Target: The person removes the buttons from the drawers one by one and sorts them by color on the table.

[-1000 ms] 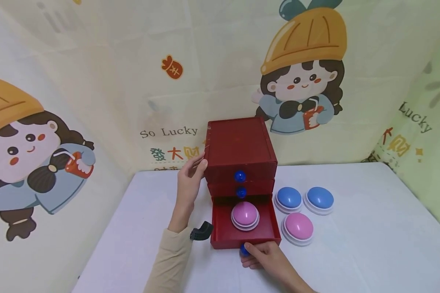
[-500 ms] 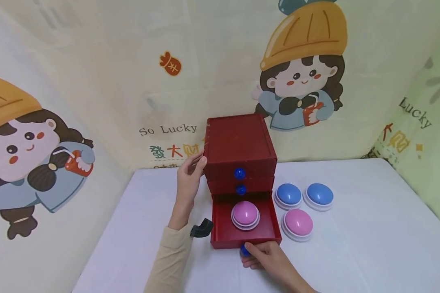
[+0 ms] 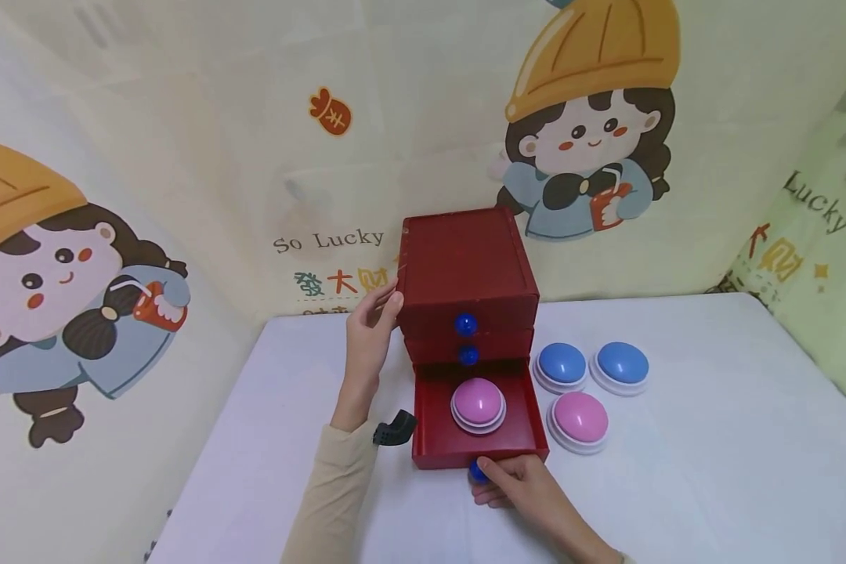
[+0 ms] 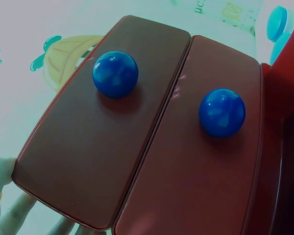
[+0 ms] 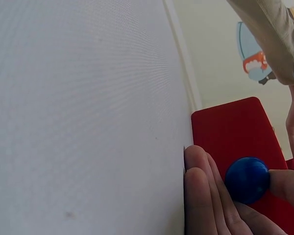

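Observation:
A dark red chest of drawers [image 3: 468, 258] stands on the table, its bottom drawer [image 3: 437, 450] pulled out and the two above it closed. Inside that drawer sits a pink dome-shaped push button [image 3: 477, 401] on a white base. My right hand [image 3: 529, 489] pinches the drawer's blue round knob [image 5: 247, 179] between thumb and fingers, the other fingers lying along the tabletop. At the chest's left side my left hand [image 3: 370, 333] rests against the wall with fingers extended. The left wrist view shows the two upper drawer fronts with blue knobs [image 4: 115, 74].
Right of the chest lie two blue domed buttons [image 3: 562, 364] and another pink domed button [image 3: 580, 417], all on white bases. A cloth printed with cartoon figures [image 3: 592, 149] hangs behind the white table [image 3: 712, 470]. A black wrist piece [image 3: 395, 428] sits near the drawer's left edge.
The head view has shifted slightly, so everything appears a little higher and further right. Both hands keep their places on the chest and the knob, and the drawer stays out.

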Demonstrator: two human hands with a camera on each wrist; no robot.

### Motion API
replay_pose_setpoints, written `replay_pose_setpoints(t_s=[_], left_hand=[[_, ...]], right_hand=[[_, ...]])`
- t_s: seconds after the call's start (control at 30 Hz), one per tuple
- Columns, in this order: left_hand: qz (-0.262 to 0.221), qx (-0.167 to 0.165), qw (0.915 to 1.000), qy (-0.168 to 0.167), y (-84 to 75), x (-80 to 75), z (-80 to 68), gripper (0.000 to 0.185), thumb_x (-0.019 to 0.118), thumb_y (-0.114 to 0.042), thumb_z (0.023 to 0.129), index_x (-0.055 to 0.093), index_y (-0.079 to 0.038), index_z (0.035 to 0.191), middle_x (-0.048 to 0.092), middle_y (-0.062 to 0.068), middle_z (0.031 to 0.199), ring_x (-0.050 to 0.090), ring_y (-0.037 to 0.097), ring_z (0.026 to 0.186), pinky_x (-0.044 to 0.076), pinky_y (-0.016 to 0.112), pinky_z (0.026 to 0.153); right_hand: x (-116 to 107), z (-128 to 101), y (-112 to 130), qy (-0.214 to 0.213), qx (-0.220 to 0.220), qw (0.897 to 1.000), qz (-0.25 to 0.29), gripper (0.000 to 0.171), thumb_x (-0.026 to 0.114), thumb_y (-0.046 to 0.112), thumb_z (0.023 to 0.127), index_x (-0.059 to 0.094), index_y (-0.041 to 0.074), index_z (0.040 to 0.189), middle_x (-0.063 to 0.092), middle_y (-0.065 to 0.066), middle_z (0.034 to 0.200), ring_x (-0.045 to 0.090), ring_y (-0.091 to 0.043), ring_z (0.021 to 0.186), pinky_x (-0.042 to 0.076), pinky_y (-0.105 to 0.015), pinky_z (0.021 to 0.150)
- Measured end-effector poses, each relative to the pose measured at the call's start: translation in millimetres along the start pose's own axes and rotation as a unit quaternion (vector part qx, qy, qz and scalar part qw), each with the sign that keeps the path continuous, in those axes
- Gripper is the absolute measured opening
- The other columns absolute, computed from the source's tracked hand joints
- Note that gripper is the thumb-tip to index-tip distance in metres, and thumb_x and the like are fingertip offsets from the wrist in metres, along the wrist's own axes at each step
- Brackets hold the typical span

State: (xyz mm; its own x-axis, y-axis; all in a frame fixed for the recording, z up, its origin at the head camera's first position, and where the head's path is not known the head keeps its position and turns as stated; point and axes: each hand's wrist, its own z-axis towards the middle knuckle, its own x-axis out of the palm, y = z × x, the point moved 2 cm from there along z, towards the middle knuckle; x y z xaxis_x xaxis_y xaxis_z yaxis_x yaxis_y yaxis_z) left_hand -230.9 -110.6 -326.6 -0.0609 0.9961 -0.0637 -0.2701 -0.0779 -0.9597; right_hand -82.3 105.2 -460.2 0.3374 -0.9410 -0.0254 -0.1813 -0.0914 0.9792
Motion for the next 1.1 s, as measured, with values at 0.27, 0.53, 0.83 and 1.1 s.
replay_pose_setpoints(t_s=[0.27,0.53,0.83,1.1], left_hand=[[-0.003,0.008,1.0,0.003,-5.4,3.6,5.7,0.038,0.064,-0.034,0.097,0.063,-0.022,0.133,0.065,0.002,0.125,0.063,0.017,0.112,0.055,0.028,0.092],[0.0,-0.009,0.9999,0.009,-6.9,2.8,5.7,0.041,0.062,-0.029,0.099,0.06,-0.017,0.138,0.062,0.009,0.13,0.062,0.022,0.115,0.054,0.029,0.093],[0.002,0.009,1.0,0.002,-1.8,2.4,3.1,0.038,0.064,-0.036,0.097,0.063,-0.025,0.134,0.065,0.002,0.126,0.063,0.019,0.112,0.055,0.031,0.094],[0.003,0.007,1.0,0.0,1.0,1.6,2.2,0.038,0.063,-0.035,0.097,0.063,-0.024,0.133,0.065,0.002,0.126,0.064,0.019,0.112,0.055,0.03,0.093]], right_hand=[[-4.8,1.2,5.8,0.001,-0.01,1.0,-0.001,0.043,0.056,0.029,0.102,0.072,-0.011,0.103,0.075,-0.019,0.086,0.075,-0.028,0.078,0.061,-0.031,0.068],[-9.8,-4.0,8.0,0.011,-0.011,1.0,-0.014,0.043,0.055,0.028,0.102,0.072,-0.013,0.102,0.075,-0.02,0.086,0.075,-0.028,0.075,0.061,-0.031,0.068],[-26.3,-16.5,8.2,0.005,0.017,0.999,-0.048,0.042,0.055,0.032,0.102,0.075,-0.006,0.098,0.076,-0.013,0.086,0.075,-0.024,0.077,0.061,-0.03,0.07],[-39.0,-20.7,10.8,0.005,0.012,0.998,-0.06,0.042,0.054,0.03,0.103,0.073,-0.008,0.102,0.076,-0.014,0.087,0.075,-0.024,0.079,0.06,-0.028,0.071]])
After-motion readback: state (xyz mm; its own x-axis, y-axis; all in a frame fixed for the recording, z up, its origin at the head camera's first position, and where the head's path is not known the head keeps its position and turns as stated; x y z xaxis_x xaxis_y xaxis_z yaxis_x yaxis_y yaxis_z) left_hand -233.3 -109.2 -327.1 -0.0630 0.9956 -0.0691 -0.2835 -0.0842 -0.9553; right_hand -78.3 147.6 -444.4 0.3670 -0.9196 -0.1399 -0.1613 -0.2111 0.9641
